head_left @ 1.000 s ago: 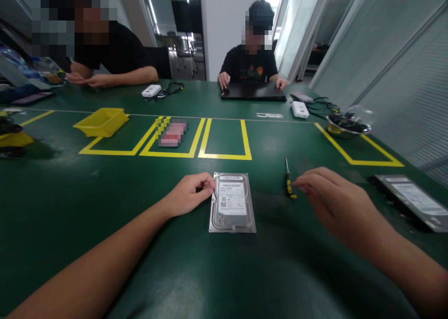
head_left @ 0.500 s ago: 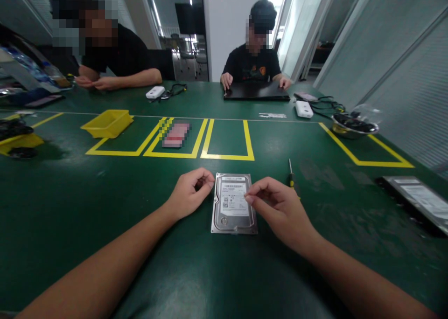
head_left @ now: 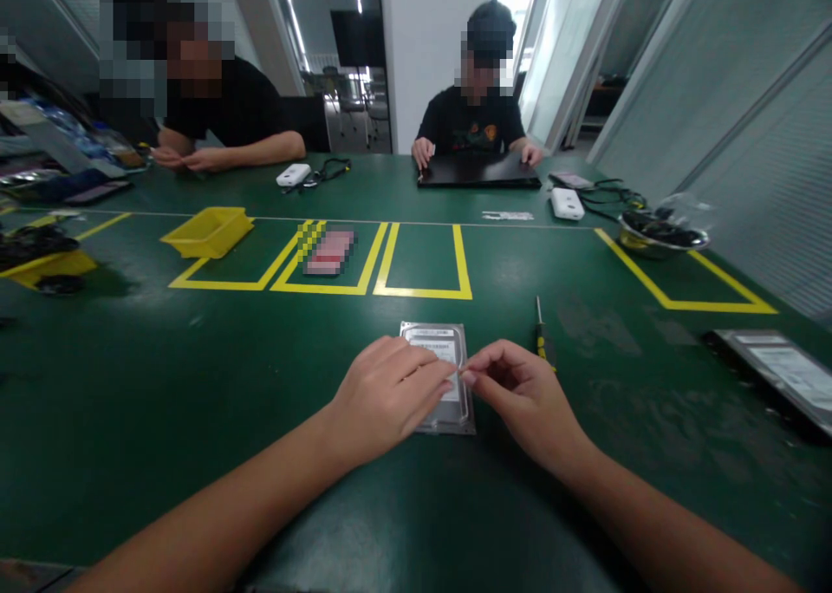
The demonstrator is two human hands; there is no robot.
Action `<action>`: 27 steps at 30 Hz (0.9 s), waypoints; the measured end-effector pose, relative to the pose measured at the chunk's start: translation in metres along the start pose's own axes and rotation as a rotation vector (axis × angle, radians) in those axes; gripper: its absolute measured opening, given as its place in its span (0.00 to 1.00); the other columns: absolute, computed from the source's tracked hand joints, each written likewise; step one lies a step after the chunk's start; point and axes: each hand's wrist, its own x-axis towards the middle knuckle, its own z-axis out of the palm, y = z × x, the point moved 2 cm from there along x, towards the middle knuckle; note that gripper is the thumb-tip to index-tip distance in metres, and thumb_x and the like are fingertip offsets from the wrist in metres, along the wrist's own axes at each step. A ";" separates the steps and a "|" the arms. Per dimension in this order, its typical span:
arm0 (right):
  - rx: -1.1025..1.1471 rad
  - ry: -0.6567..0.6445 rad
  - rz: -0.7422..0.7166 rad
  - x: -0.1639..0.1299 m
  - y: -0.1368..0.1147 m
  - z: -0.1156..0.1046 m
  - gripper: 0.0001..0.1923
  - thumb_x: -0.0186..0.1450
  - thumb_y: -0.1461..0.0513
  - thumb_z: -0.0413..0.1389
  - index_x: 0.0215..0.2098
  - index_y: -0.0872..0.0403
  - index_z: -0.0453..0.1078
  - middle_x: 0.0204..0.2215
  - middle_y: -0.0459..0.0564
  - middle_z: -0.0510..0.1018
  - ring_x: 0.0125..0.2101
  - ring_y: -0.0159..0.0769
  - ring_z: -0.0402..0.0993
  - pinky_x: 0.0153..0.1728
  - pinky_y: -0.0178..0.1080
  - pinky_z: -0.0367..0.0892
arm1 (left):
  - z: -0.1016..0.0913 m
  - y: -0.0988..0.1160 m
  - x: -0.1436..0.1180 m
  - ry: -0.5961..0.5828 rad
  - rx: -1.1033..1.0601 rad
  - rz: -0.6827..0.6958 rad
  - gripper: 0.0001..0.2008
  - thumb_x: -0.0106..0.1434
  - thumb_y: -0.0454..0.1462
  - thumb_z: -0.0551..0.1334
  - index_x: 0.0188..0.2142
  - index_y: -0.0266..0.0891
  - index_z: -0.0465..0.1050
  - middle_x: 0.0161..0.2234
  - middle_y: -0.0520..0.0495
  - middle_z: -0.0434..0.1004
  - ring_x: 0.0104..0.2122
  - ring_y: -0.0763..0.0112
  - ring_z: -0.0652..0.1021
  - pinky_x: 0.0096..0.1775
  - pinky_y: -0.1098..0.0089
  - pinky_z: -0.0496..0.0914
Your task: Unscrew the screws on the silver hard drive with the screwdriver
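A silver hard drive [head_left: 434, 333] with a white label lies flat on the green table, partly covered by my left hand [head_left: 393, 394]. That hand reaches across the drive with its fingers drawn together, and their tips meet the fingertips of my right hand [head_left: 513, 389]. My right thumb and forefinger are pinched at the drive's right edge; whatever may be between them is too small to make out. Just beyond my right hand a screwdriver [head_left: 541, 337] with a black and yellow handle lies on the table.
A second hard drive [head_left: 780, 372] lies at the right. Yellow tape marks rectangles beyond my hands, near a yellow bin [head_left: 209, 233], a pinkish card-like item [head_left: 330, 253] and a metal bowl [head_left: 663, 237] of dark parts. Across the table, two people sit, one with a black panel [head_left: 477, 172].
My left hand has moved right, from beside the drive to over it, and its fingertips now meet my right hand's. My right hand has barely shifted.
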 end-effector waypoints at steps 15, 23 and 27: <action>0.432 0.075 0.084 0.008 0.007 -0.004 0.14 0.53 0.59 0.69 0.30 0.53 0.69 0.24 0.40 0.73 0.25 0.26 0.67 0.28 0.32 0.62 | 0.021 0.015 0.043 -0.033 -0.492 -0.466 0.07 0.67 0.37 0.63 0.42 0.42 0.80 0.36 0.50 0.83 0.34 0.68 0.80 0.38 0.68 0.71; 0.491 0.072 0.127 0.011 0.010 -0.006 0.15 0.52 0.59 0.70 0.30 0.54 0.70 0.21 0.38 0.71 0.22 0.24 0.65 0.26 0.30 0.59 | 0.028 0.008 0.041 -0.025 -0.490 -0.466 0.06 0.67 0.36 0.64 0.39 0.43 0.82 0.35 0.53 0.84 0.34 0.70 0.81 0.38 0.70 0.70; 0.491 0.047 0.124 0.014 0.015 -0.008 0.16 0.53 0.58 0.70 0.32 0.54 0.70 0.20 0.40 0.74 0.23 0.26 0.69 0.27 0.31 0.60 | 0.035 0.007 0.034 0.071 -0.280 -0.231 0.08 0.69 0.33 0.60 0.42 0.38 0.79 0.38 0.47 0.82 0.39 0.67 0.80 0.43 0.68 0.72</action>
